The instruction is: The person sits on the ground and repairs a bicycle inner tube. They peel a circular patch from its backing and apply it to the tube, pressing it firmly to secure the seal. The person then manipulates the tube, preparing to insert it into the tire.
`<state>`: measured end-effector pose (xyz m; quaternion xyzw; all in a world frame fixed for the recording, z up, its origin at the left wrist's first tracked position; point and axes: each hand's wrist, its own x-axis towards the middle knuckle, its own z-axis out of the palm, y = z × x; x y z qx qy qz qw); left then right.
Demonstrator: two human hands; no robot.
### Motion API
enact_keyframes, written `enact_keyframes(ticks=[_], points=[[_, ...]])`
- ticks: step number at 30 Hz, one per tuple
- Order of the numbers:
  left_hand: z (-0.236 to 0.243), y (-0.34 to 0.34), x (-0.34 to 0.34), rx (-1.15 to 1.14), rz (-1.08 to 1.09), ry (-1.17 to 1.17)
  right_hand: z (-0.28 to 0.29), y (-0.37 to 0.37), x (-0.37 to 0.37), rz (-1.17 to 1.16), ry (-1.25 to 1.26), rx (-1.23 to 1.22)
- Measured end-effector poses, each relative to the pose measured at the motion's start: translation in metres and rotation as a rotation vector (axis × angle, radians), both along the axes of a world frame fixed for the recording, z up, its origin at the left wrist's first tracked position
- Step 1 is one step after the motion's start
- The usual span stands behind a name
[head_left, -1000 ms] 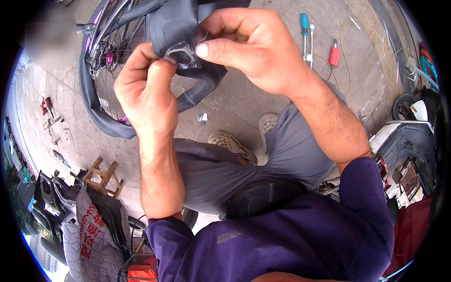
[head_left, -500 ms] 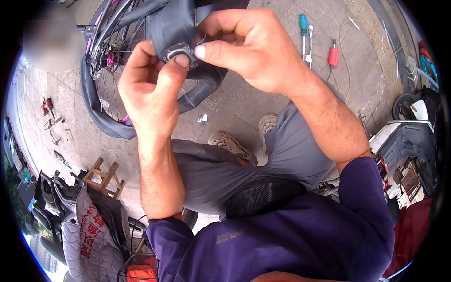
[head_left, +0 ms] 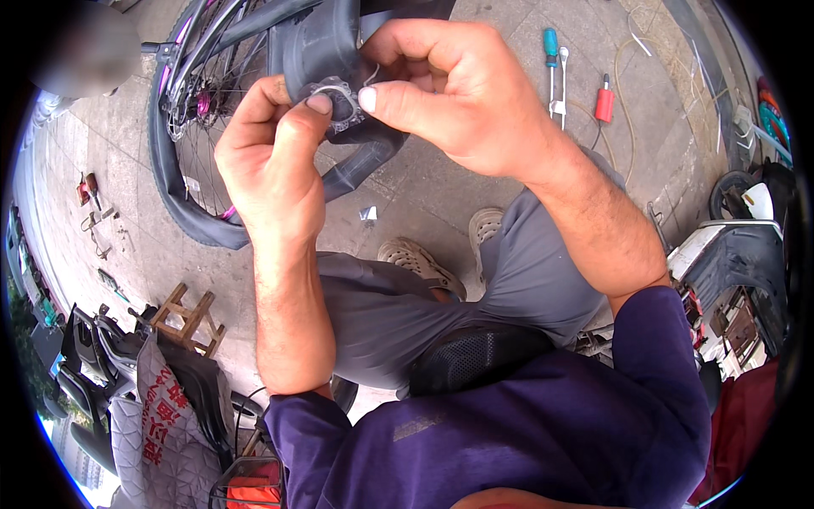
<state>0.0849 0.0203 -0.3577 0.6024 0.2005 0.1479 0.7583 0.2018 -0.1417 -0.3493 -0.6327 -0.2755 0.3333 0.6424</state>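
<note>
A black bicycle inner tube (head_left: 320, 44) is bunched up between my hands at the top of the view. On its surface lies a dark round patch (head_left: 342, 105) with a pale, crinkled rim. My left hand (head_left: 275, 157) is closed on the tube, its thumb tip at the patch's left edge and its fingers partly hidden behind. My right hand (head_left: 462, 93) is closed in a pinch by the patch's right edge. A thin pale strip (head_left: 371, 75) curls up at that thumb tip, apparently in the pinch. More of the tube loops below my hands.
At the upper left is a bicycle wheel (head_left: 161, 161) with a black tyre. A teal-handled screwdriver (head_left: 551, 51), a metal wrench (head_left: 563, 81) and a red-handled tool (head_left: 604, 103) lie on the right. A wooden stool (head_left: 188, 321) stands lower left, near a parked scooter (head_left: 93, 373).
My left thumb has slid off the middle of the patch to its left edge, showing more of the patch. My right hand has shifted very slightly right.
</note>
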Motion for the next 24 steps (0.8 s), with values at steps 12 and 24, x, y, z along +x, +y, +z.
enact_keyframes(ticks=[12,24], points=[[0.007,-0.013,0.000,0.182,0.043,0.010,0.007,0.006,-0.005,-0.188,-0.281,-0.021],[0.011,-0.022,-0.002,0.294,0.120,0.050,0.009,0.009,-0.005,-0.210,-0.236,-0.017]])
